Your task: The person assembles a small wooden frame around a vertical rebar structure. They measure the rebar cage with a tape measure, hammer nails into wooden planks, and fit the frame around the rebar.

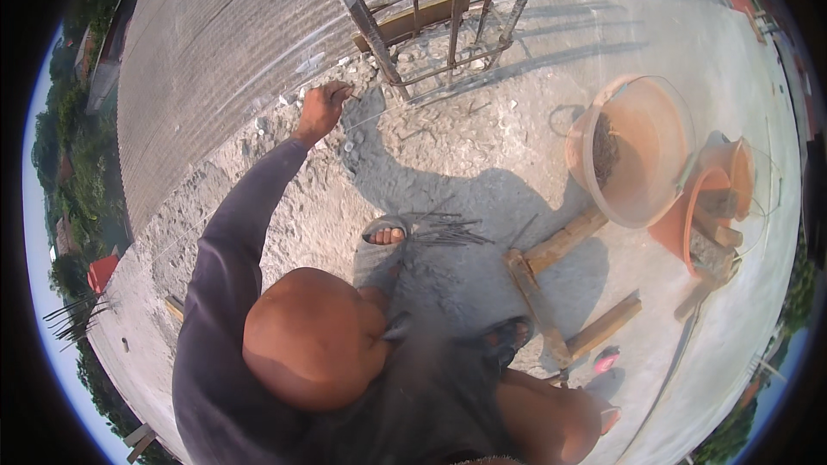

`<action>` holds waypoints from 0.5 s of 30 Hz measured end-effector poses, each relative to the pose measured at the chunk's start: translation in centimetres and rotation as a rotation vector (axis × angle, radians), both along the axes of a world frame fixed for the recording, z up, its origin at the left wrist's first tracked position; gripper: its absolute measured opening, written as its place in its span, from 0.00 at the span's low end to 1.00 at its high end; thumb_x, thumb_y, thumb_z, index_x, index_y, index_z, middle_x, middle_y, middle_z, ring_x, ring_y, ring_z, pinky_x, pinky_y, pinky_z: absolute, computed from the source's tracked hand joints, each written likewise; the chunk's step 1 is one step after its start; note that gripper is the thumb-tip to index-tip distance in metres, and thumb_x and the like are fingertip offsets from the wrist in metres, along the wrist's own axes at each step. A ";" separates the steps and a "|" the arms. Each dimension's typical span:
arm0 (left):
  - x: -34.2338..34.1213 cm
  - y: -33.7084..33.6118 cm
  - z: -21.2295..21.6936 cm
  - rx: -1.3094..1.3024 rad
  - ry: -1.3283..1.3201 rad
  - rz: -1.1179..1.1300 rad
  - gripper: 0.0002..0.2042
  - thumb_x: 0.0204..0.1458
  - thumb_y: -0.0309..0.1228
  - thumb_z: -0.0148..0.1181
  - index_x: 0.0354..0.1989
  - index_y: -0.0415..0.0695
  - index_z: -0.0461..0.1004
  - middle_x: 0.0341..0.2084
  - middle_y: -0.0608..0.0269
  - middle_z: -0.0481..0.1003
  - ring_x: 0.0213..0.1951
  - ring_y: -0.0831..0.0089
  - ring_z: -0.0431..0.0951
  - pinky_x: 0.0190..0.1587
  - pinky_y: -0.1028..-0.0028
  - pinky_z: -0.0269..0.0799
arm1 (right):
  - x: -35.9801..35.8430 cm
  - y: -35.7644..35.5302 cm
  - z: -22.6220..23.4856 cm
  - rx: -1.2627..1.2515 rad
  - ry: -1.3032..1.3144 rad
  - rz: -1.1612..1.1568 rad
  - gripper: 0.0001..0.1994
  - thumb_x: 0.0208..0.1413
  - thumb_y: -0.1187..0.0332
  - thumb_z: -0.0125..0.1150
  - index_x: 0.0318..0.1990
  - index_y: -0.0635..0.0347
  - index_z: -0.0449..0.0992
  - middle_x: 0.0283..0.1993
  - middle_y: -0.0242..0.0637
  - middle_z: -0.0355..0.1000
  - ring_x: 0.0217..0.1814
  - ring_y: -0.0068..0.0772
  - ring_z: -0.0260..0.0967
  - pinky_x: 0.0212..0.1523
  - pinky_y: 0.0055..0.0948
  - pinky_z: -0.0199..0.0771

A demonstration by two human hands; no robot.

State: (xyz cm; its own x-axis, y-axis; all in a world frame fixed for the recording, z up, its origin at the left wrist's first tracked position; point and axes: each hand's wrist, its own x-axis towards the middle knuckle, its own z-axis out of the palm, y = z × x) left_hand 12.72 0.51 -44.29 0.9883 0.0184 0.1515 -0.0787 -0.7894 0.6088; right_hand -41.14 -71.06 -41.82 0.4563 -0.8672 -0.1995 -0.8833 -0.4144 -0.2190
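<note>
My left hand reaches forward over the rough concrete, with fingers pinched together. A short, thin, dark piece seems to stick out at the fingertips, too small to name. Just beyond the hand stands a column of upright steel rebar tied with a square stirrup. A thin pale string runs past the hand near the foot of the rebar. Several dark cut rods or wires lie beside my left foot. My right hand does not show; my bare right knee fills the lower right.
A large clear-rimmed orange bucket with dark material inside stands at right. Behind it are smaller orange buckets. A wooden frame and a pink object lie nearer. Corrugated roofing borders the concrete on the far left.
</note>
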 end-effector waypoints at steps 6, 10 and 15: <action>0.6 -0.1 1.3 -0.029 0.147 0.005 0.15 0.63 0.39 0.63 0.45 0.38 0.83 0.36 0.47 0.84 0.39 0.55 0.85 0.45 0.63 0.77 | -0.9 -1.6 -0.2 -0.054 0.027 0.087 0.24 0.71 0.57 0.49 0.68 0.59 0.65 0.56 0.41 0.76 0.57 0.43 0.73 0.56 0.38 0.70; 1.2 -0.3 2.2 -0.103 0.316 0.028 0.19 0.63 0.42 0.63 0.46 0.34 0.82 0.38 0.49 0.85 0.42 0.61 0.85 0.48 0.65 0.77 | -2.1 -3.3 -0.1 -0.154 0.072 0.233 0.25 0.72 0.56 0.48 0.70 0.59 0.64 0.58 0.41 0.76 0.58 0.44 0.72 0.57 0.38 0.70; 1.4 0.2 1.1 0.144 0.157 -0.003 0.15 0.63 0.39 0.60 0.44 0.39 0.83 0.36 0.41 0.82 0.39 0.45 0.83 0.44 0.57 0.77 | -3.0 -4.9 -0.2 -0.330 0.163 0.516 0.25 0.73 0.55 0.46 0.71 0.58 0.63 0.59 0.41 0.75 0.60 0.45 0.72 0.58 0.38 0.70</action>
